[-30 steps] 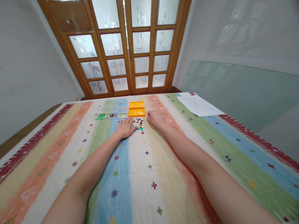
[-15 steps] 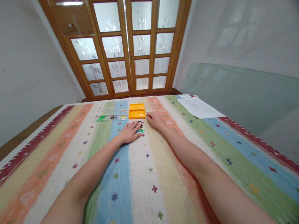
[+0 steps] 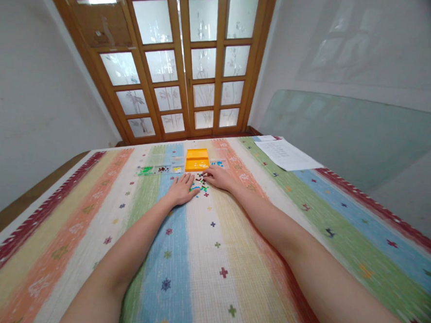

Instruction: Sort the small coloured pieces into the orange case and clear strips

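Many small coloured pieces (image 3: pixel 204 188) lie between the left hand (image 3: pixel 181 190), flat with fingers spread, and the right hand (image 3: pixel 219 178), its fingers curled at their edge (whether they pinch one, I cannot tell). Just beyond the hands sits an open orange box (image 3: pixel 196 153); blue pieces (image 3: pixel 217 164) lie just past the right hand.

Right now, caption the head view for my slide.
Left hand and right hand flank coloured pieces on a striped tablecloth near an open orange box.
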A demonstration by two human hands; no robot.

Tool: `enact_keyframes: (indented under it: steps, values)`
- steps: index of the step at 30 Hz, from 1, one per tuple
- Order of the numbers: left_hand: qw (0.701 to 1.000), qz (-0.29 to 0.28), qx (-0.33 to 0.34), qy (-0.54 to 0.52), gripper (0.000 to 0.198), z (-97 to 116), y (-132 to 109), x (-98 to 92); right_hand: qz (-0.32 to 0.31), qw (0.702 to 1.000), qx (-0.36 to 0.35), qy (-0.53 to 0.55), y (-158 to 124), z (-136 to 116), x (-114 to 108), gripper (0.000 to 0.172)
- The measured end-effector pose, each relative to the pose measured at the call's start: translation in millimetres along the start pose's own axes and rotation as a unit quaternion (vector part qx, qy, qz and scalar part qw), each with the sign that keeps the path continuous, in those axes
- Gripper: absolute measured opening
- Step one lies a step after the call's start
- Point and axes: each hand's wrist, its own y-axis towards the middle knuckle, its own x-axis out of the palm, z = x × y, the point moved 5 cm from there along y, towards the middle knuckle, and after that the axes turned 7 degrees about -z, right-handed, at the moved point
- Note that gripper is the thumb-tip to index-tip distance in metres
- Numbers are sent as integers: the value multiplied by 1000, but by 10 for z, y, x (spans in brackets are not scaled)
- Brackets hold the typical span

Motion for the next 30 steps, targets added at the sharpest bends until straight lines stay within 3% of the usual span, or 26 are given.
enact_keyframes:
  steps: [8, 16, 21, 25, 28, 30]
  values:
    - [998, 58, 11, -4, 69, 1, -21, -76, -10, 1000, -2, -13, 17, 31, 50, 19]
    - [991, 124, 37, -23, 46, -17, -9, -134, -31, 995, -23, -89, 35, -170, 104, 36]
    - [987, 149, 48, -39, 40, -56, 7, -149, -33, 996, -18, -85, 47, -244, 118, 37]
    - [981, 189, 10, -46, 39, -191, 9, -203, -20, 997, -47, -51, 52, -266, 133, 35]
    - [972, 224, -50, -50, 40, -348, -17, -279, -37, 995, -86, -22, 56, -302, 161, 35]
    - [966, 233, -96, -50, 41, -462, -45, -330, -33, 997, -75, -6, 60, -295, 144, 37]
